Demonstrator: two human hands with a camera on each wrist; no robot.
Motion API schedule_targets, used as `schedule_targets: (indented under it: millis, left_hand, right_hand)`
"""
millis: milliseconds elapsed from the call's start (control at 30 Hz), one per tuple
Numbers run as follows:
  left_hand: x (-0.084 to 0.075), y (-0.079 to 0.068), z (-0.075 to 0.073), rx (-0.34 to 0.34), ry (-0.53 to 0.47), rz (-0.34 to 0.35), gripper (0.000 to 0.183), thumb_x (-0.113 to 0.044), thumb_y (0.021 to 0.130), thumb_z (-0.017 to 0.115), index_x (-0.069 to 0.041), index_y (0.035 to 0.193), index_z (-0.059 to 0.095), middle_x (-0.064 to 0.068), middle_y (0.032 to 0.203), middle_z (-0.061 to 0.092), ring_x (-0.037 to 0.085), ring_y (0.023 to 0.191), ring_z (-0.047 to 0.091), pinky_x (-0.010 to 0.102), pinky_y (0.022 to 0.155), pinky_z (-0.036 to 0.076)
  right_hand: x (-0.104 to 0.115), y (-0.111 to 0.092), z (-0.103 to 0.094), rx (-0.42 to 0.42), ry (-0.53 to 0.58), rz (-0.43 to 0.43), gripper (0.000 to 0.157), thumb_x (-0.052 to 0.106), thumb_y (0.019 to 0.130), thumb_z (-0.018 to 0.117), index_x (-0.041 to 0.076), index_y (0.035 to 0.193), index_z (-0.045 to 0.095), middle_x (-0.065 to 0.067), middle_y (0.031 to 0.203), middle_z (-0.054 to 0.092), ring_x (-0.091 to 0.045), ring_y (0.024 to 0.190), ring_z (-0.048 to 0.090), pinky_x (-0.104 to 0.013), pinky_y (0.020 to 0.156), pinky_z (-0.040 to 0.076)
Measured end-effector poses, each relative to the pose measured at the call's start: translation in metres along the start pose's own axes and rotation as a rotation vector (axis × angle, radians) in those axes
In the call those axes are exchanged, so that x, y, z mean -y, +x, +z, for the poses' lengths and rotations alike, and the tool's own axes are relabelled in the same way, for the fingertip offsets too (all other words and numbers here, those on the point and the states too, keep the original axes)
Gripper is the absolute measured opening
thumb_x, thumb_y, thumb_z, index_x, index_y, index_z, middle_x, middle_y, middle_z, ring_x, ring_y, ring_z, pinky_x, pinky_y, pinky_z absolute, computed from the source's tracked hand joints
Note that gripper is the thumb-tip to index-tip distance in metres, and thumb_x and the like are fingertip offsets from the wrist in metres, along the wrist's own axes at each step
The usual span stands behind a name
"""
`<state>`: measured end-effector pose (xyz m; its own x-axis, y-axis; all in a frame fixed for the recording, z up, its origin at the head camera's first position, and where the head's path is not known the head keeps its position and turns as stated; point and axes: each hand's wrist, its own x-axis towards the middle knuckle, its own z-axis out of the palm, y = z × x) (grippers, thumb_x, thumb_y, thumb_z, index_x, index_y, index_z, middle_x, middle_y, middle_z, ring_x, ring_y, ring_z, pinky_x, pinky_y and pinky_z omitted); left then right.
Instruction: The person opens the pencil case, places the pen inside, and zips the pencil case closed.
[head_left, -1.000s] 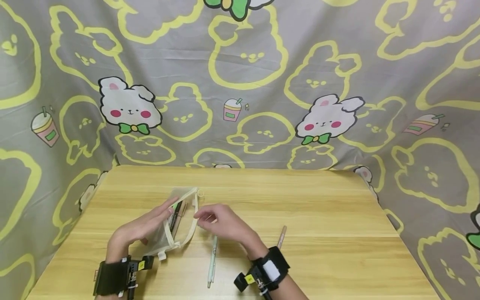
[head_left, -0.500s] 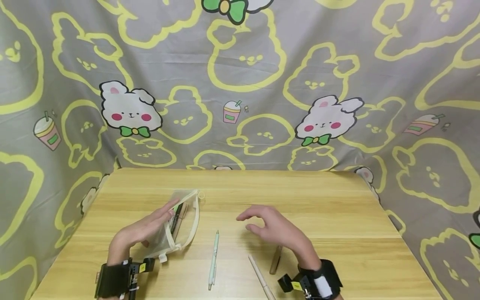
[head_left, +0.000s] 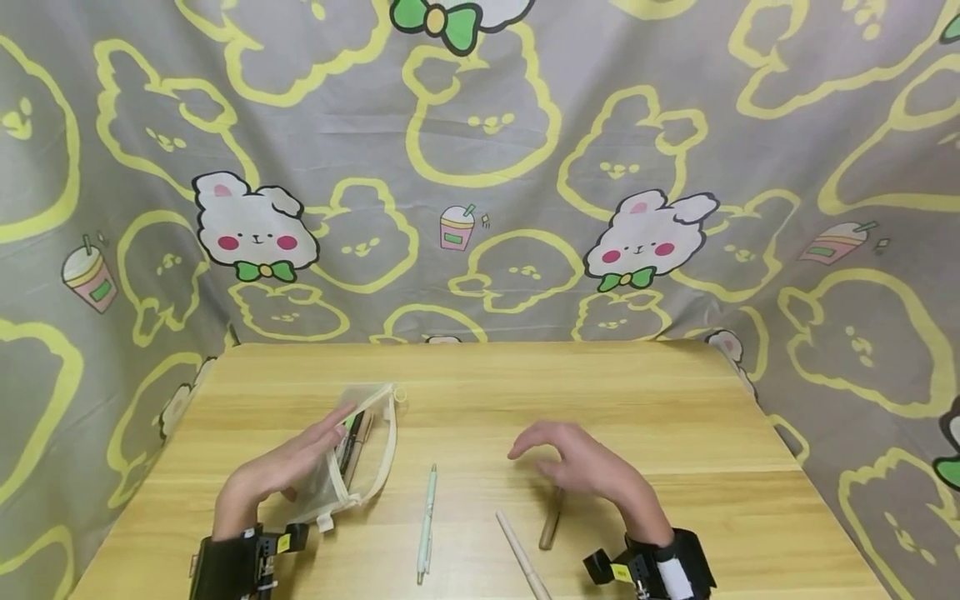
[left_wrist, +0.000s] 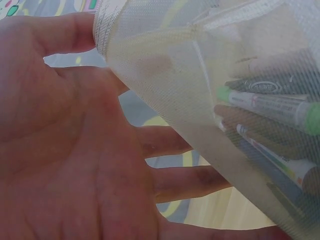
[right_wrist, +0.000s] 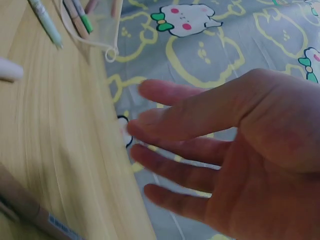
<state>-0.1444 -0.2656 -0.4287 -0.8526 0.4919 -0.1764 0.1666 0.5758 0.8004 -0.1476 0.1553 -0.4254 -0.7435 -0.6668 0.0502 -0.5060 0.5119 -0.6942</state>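
Note:
My left hand (head_left: 288,458) holds the rim of a translucent mesh pencil pouch (head_left: 318,496), its thumb at the zipper edge and its other fingers behind the mesh. The pouch lies with its mouth open to the right. Several pens and markers (left_wrist: 270,107) show inside it, one with green ends. My right hand (head_left: 581,458) hovers above the table with loosely bent fingers and nothing between them. Just below it lies a brown pen (head_left: 551,527), its far end hidden by the hand. A pale beige pen (head_left: 521,552) lies left of that, then a mint-green pen (head_left: 427,525).
The wooden table (head_left: 465,400) carries all these things. A grey cloth with yellow outlines and rabbit heads (head_left: 495,192) hangs behind it and along both sides. A ring-shaped zipper pull (head_left: 400,395) sticks out from the pouch's far corner.
My right hand has moved from the pouch's mouth to the right, over the brown pen. That uncovers the mint-green and pale beige pens. My left hand stays at the pouch.

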Motion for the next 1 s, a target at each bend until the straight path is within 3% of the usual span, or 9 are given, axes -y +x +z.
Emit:
schedule_targets:
  millis: [133,233,433,633,767,1000]
  left_hand:
    - [0.001,0.000,0.000,0.015,-0.027,-0.017,0.056,-0.028,0.111,0.022,-0.003,0.158,0.005,0.031,0.159,-0.004,0.058,0.138,-0.002,0.089,0.092,0.013]
    - [0.001,0.001,0.000,0.019,-0.039,-0.025,0.057,-0.029,0.111,0.023,-0.005,0.159,0.005,0.031,0.159,-0.004,0.059,0.138,0.000,0.090,0.089,0.017]
    - [0.001,0.000,-0.001,0.014,-0.036,-0.023,0.056,-0.027,0.111,0.023,-0.005,0.159,0.006,0.032,0.159,-0.003,0.059,0.137,0.001,0.090,0.088,0.019]
    - [0.003,0.000,0.000,0.019,-0.037,-0.040,0.057,-0.031,0.111,0.022,-0.006,0.159,0.004,0.032,0.159,-0.004,0.060,0.137,0.000,0.091,0.085,0.021]
    - [0.005,0.000,0.000,0.016,-0.039,-0.039,0.057,-0.031,0.111,0.021,-0.006,0.159,0.004,0.030,0.160,-0.005,0.058,0.138,0.000,0.089,0.089,0.018]
    - [0.003,0.000,-0.002,0.011,-0.029,-0.019,0.057,-0.030,0.111,0.021,-0.003,0.159,0.005,0.031,0.159,-0.004,0.059,0.138,-0.001,0.089,0.091,0.015]
  right_hand:
    - [0.000,-0.010,-0.002,0.105,-0.021,0.096,0.034,-0.013,0.085,0.062,0.005,0.112,0.071,-0.010,0.118,0.064,-0.034,0.112,0.057,-0.055,0.092,0.052]
    - [0.000,-0.015,-0.002,0.143,-0.061,0.109,0.038,-0.018,0.078,0.062,0.006,0.106,0.072,-0.010,0.110,0.065,-0.033,0.102,0.059,-0.049,0.084,0.055]
    - [-0.002,-0.019,0.004,0.140,-0.115,0.101,0.051,-0.027,0.062,0.058,0.012,0.091,0.073,-0.005,0.090,0.060,-0.023,0.081,0.054,-0.035,0.070,0.052]
    - [-0.001,-0.019,0.014,0.120,-0.183,0.161,0.054,-0.033,0.060,0.054,0.015,0.079,0.069,-0.003,0.083,0.054,-0.021,0.081,0.044,-0.036,0.070,0.045]
    - [0.000,-0.018,0.021,0.111,-0.262,0.205,0.053,-0.034,0.058,0.055,0.016,0.073,0.064,-0.003,0.079,0.049,-0.022,0.077,0.039,-0.033,0.065,0.038]
    - [0.001,-0.013,0.028,0.093,-0.317,0.228,0.050,-0.034,0.058,0.054,0.015,0.066,0.062,-0.002,0.077,0.047,-0.024,0.077,0.040,-0.033,0.063,0.037]
